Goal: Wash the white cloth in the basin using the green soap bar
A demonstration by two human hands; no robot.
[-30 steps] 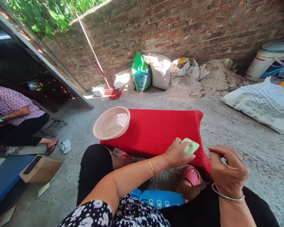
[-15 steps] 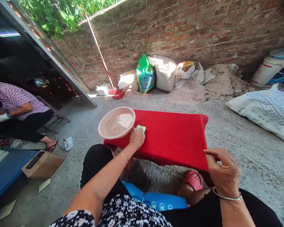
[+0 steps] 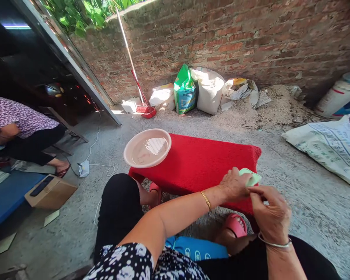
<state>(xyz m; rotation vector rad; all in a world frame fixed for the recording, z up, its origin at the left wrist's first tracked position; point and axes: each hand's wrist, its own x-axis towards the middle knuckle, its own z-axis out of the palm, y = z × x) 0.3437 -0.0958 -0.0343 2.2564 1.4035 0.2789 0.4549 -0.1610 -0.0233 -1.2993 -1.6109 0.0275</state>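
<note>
My left hand (image 3: 235,184) is closed on a pale green, flat piece with rounded corners (image 3: 250,177), held over the right end of the red cloth (image 3: 204,159). Its exact kind is not clear. My right hand (image 3: 270,208) is closed in a pinch right beside it, fingertips close to or against the green piece's near edge; whatever lies between them is too small to make out. A pale pink basin (image 3: 128,155) with water in it stands on the cloth's left end.
A person (image 3: 20,120) sits at the left, near a cardboard box (image 3: 51,192). Bags (image 3: 210,93) and a red dustpan (image 3: 148,112) stand along the brick wall (image 3: 236,42). A white sack (image 3: 329,144) lies at right. A cable (image 3: 103,165) runs over the floor.
My left hand has carried the pale green piece from beside the basin across the cloth to my right hand. My right hand keeps its pinch. The view has shifted slightly.
</note>
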